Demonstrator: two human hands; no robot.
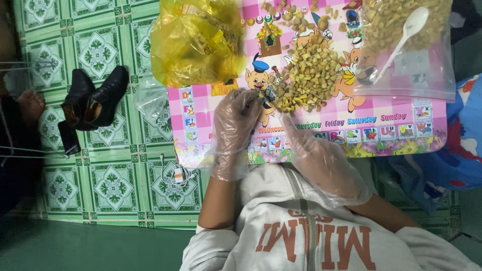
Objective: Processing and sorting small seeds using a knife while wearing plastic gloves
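Both my hands wear loose clear plastic gloves. My left hand [235,125] rests on a pink cartoon-printed low table [432,138] with its fingers curled at the left edge of a pile of small yellowish cut pieces [311,75]. Whether it pinches a piece is hidden by the glove. My right hand [321,160] stretches forward, its fingertips touching the near edge of the same pile and holding nothing I can see.
A crumpled yellow plastic bag [196,42] lies on the table's far left. A clear bag of similar pieces [401,60] holds a white plastic spoon [401,37]. Black boots [93,100], a dark phone [68,138] and a white cable [176,175] lie on the green tiled floor [110,185]. Another person's foot [30,105] is at the left.
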